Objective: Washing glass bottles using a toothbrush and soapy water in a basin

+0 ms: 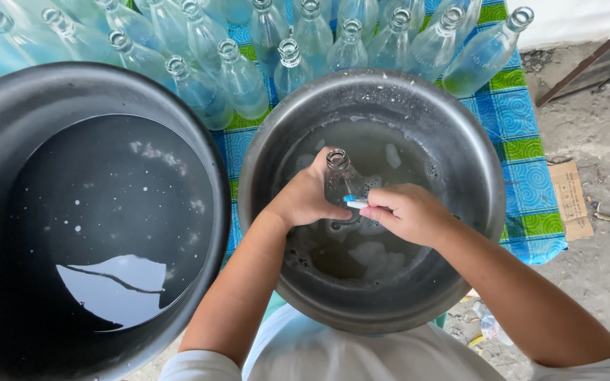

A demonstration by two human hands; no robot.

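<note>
My left hand (306, 199) grips a clear glass bottle (338, 176) by its body, holding it upright over the soapy water in a round metal basin (474, 176). My right hand (405, 211) pinches a small blue and white brush (355, 202) against the side of the bottle, just below its neck. The lower part of the bottle is hidden behind my hands.
A large black tub (8, 106) of dark water with specks of foam stands to the left. Several empty clear glass bottles (241, 81) stand in rows behind both vessels on a blue and green patterned cloth (527, 169). Bare concrete ground with cardboard scraps (573, 197) lies to the right.
</note>
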